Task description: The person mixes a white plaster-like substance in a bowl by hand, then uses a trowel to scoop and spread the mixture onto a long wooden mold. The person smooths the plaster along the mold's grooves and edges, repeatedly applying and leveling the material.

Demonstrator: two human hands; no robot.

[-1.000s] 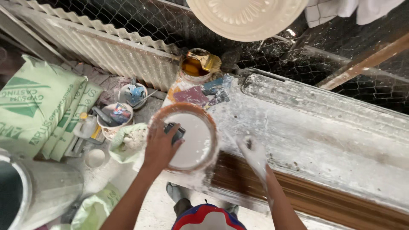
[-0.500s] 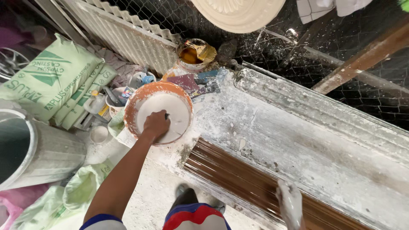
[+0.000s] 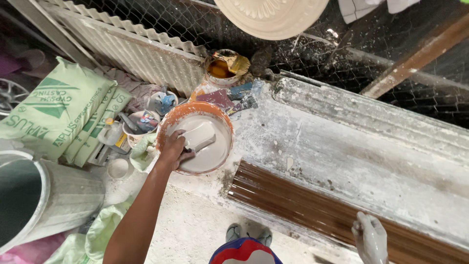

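Observation:
My left hand [image 3: 173,149] grips the handle of a plaster-coated scraper [image 3: 198,137] whose blade lies in the white mix inside an orange bowl [image 3: 168,123]. The bowl sits at the left end of a plaster-splashed workbench [image 3: 342,156]. My right hand [image 3: 371,237], caked in white plaster, hangs with loosely curled fingers at the bench's front edge, over a brown ribbed moulding strip [image 3: 293,200], holding nothing.
Green plaster sacks [image 3: 53,112] lie at left, with a grey metal drum [image 3: 44,195] below them. Small tubs of tools [image 3: 141,122] and a jar of yellow liquid with a brush [image 3: 222,68] stand near the bowl. A round white ceiling medallion [image 3: 271,14] hangs on the wire fence behind.
My left hand drew back to the bowl's near rim and lifted the scraper blade into view. My right hand shifted right along the bench edge.

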